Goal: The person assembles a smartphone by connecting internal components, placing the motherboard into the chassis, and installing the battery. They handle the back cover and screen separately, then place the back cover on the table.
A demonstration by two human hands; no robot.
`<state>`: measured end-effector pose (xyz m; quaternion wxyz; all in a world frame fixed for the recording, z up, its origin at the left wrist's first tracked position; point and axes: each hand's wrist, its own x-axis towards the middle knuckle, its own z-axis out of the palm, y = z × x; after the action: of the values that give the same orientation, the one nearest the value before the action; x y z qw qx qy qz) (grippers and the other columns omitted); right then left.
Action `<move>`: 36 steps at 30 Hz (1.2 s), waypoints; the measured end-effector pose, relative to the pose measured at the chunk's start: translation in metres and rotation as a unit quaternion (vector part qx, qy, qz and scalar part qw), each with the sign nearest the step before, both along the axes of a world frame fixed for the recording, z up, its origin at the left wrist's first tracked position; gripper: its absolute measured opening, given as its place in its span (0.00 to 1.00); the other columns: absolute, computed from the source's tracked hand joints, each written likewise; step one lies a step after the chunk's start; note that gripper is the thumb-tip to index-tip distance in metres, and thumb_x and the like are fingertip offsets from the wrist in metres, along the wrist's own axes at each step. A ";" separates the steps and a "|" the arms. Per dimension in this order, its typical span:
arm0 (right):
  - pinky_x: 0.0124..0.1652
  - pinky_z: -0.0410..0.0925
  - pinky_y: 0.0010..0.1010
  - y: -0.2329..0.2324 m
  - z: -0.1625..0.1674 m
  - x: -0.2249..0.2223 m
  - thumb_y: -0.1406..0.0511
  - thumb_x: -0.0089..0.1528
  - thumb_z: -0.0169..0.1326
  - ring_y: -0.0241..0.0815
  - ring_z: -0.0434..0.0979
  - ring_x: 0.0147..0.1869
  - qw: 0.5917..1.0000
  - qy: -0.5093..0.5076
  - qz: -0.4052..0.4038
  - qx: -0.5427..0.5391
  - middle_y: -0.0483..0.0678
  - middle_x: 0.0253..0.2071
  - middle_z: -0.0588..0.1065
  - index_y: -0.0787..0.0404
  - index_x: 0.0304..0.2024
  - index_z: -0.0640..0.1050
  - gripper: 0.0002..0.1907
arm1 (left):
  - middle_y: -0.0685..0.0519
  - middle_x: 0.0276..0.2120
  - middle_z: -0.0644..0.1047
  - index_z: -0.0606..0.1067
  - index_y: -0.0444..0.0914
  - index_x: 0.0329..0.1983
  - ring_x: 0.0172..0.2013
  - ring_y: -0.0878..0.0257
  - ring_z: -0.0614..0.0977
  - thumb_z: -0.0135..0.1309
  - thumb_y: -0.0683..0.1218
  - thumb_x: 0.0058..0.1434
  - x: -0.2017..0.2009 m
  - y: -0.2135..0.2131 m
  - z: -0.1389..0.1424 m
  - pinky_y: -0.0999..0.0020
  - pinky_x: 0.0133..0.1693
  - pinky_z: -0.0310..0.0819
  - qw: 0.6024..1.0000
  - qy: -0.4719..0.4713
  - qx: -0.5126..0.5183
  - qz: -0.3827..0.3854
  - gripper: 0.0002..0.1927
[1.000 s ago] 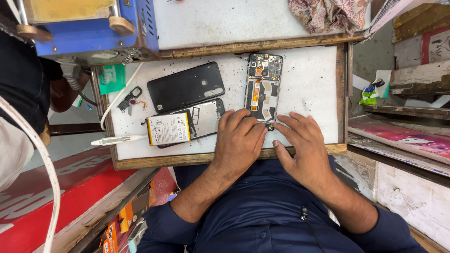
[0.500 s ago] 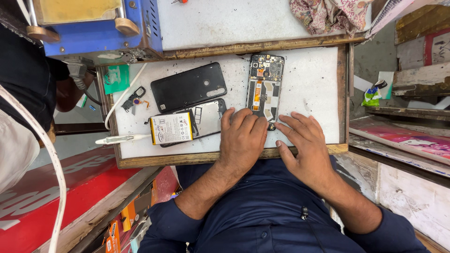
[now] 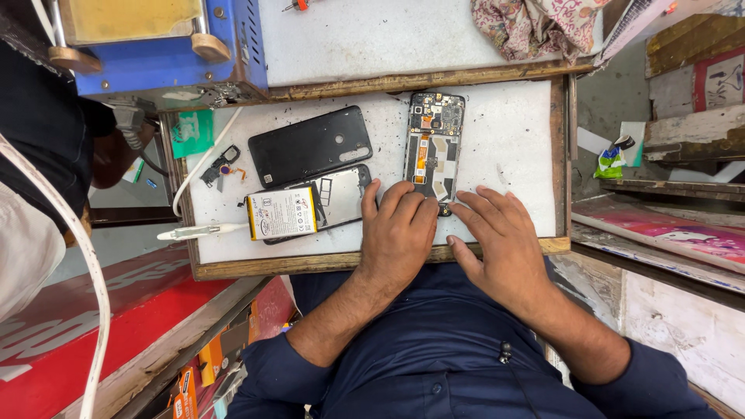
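- Two bare hands lie on the white work mat of a wood-framed desk (image 3: 372, 260), palms down, fingers spread loosely; neither hand grips anything.
- Left hand (image 3: 400, 233): flat on the mat, fingertips just touching the lower end of the opened phone chassis (image 3: 433, 143). Grasp state: released, resting.
- Right hand (image 3: 500, 240): flat beside the left hand, thumb pointing toward it, fingertips just right of the chassis base. Whether they touch it cannot be told. Grasp state: released, resting.
- Opened phone chassis: lies lengthwise directly beyond the fingertips of both hands, circuit board and orange flex cable exposed.
- Battery (image 3: 282, 213), white-labelled with yellow edge: left of the left hand, lying on top of a second phone frame (image 3: 337, 198), which reaches almost to the left hand's index finger.
- Black back cover (image 3: 310, 146): beyond the battery, further from the left hand, tilted slightly.
- White-handled tool (image 3: 198, 231): far left of the left hand, near the desk's edge, with a white cable (image 3: 194, 174) running beyond it.
- Small camera part (image 3: 220, 168): beyond the tool, left of the back cover.
- Blue machine (image 3: 167, 46): well beyond the left hand, past the desk's far-left corner.
- Floral cloth (image 3: 543, 27): well beyond the right hand.
- Dark blue sleeves cover both forearms up to mid-arm.
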<state>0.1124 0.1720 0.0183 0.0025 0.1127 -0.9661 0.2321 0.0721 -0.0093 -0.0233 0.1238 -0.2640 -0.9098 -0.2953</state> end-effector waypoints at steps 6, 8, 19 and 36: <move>0.68 0.56 0.60 -0.005 -0.008 0.003 0.59 0.58 0.62 0.55 0.64 0.72 0.999 0.022 0.005 0.042 0.51 0.64 0.71 0.57 0.61 0.76 0.28 | 0.53 0.39 0.78 0.80 0.38 0.42 0.56 0.56 0.76 0.63 0.44 0.63 0.001 -0.002 -0.004 0.34 0.66 0.54 1.000 -0.003 0.008 0.000 0.07; 0.68 0.55 0.61 -0.006 -0.011 0.004 0.58 0.58 0.62 0.55 0.62 0.72 0.999 0.020 0.006 0.050 0.51 0.64 0.70 0.55 0.62 0.75 0.29 | 0.53 0.39 0.78 0.80 0.37 0.42 0.56 0.55 0.76 0.63 0.45 0.63 0.001 -0.001 -0.005 0.32 0.67 0.53 1.000 -0.004 0.009 -0.007 0.07; 0.66 0.56 0.59 -0.009 -0.011 -0.002 0.58 0.57 0.63 0.56 0.64 0.70 0.998 0.042 0.000 0.052 0.51 0.62 0.70 0.54 0.60 0.77 0.28 | 0.52 0.46 0.80 0.80 0.35 0.50 0.60 0.55 0.75 0.59 0.40 0.63 0.007 -0.008 0.000 0.32 0.69 0.49 0.999 -0.045 0.027 -0.005 0.12; 0.64 0.57 0.57 -0.007 -0.016 -0.003 0.58 0.58 0.63 0.57 0.65 0.68 0.997 0.056 0.013 0.059 0.53 0.61 0.70 0.54 0.59 0.77 0.27 | 0.51 0.52 0.75 0.78 0.39 0.58 0.65 0.50 0.69 0.56 0.42 0.65 0.014 -0.016 -0.005 0.26 0.68 0.45 0.997 -0.063 -0.032 -0.040 0.18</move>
<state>0.1092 0.1649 0.0019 0.0467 0.1380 -0.9750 0.1677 0.0858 -0.0256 -0.0285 0.0463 -0.2852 -0.9133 -0.2872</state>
